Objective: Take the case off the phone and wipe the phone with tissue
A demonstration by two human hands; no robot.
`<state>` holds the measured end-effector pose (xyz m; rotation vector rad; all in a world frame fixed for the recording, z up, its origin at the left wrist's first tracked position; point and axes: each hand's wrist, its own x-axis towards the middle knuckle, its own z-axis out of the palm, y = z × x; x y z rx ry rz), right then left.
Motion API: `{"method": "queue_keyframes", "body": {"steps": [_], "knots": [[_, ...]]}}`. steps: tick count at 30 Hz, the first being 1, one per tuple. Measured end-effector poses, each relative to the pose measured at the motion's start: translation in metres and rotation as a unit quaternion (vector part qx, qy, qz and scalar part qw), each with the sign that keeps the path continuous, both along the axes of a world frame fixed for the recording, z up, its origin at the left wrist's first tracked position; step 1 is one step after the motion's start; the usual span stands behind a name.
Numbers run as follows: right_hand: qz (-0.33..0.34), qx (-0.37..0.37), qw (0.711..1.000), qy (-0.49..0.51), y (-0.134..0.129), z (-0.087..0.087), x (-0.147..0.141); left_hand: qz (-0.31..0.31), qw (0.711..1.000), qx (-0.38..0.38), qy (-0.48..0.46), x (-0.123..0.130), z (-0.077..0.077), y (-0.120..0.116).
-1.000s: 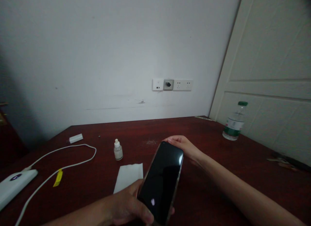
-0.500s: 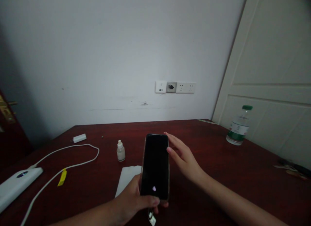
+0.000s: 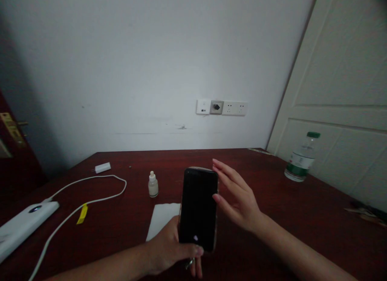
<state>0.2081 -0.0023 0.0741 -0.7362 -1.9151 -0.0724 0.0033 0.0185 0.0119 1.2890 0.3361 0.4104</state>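
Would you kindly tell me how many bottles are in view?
2: a small dropper bottle left of the phone, and a green-capped bottle toward the right.

The widest passage over the worktop lies between the right grip and the water bottle, which stands upright near the pale panel. Beyond the phone, a bare strip runs back to the wall, the limit forward. To the left, 1 lane opens between the upright dropper bottle and the looped cable; past it, the cable, charger and power bank obstruct. The left grip and forearm block the paper from the near side.
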Motion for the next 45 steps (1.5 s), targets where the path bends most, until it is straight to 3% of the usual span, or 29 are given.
{"method": "queue_keyframes", "body": {"steps": [4, 8, 12, 16, 21, 27, 31, 37, 41, 45], "knots": [[0.042, 0.038, 0.997, -0.055, -0.004, 0.000, 0.006, -0.009, 0.999, -0.020, 0.032, -0.002, 0.001, 0.001], [0.081, -0.016, 0.993, -0.079, -0.012, -0.003, -0.011, 0.018, 0.999, -0.017, 0.041, -0.001, 0.000, 0.001], [0.102, -0.109, 0.988, -0.036, -0.019, -0.011, -0.035, 0.037, 0.998, -0.025, 0.048, 0.001, -0.003, 0.002], [0.062, -0.190, 0.975, 0.098, -0.019, -0.020, -0.040, 0.042, 0.999, -0.019, 0.023, 0.001, -0.001, 0.003], [0.045, -0.295, 0.915, 0.271, -0.005, -0.031, -0.038, 0.070, 0.997, -0.005, -0.015, 0.002, 0.005, 0.003], [0.058, -0.380, 0.852, 0.355, 0.007, -0.032, -0.037, -0.015, 0.999, -0.027, -0.023, 0.000, 0.007, 0.002], [0.003, -0.408, 0.828, 0.383, 0.022, -0.020, -0.007, -0.035, 0.997, -0.064, -0.024, -0.002, 0.003, 0.004], [-0.122, -0.470, 0.790, 0.374, 0.054, 0.000, 0.075, -0.016, 0.995, -0.096, -0.013, -0.002, -0.001, 0.003], [-0.182, -0.502, 0.769, 0.352, 0.060, -0.003, 0.113, -0.005, 0.996, -0.091, 0.003, 0.000, 0.001, 0.002], [-0.210, -0.523, 0.756, 0.334, 0.057, -0.013, 0.126, -0.006, 0.996, -0.087, 0.002, 0.000, 0.000, 0.003]]}}
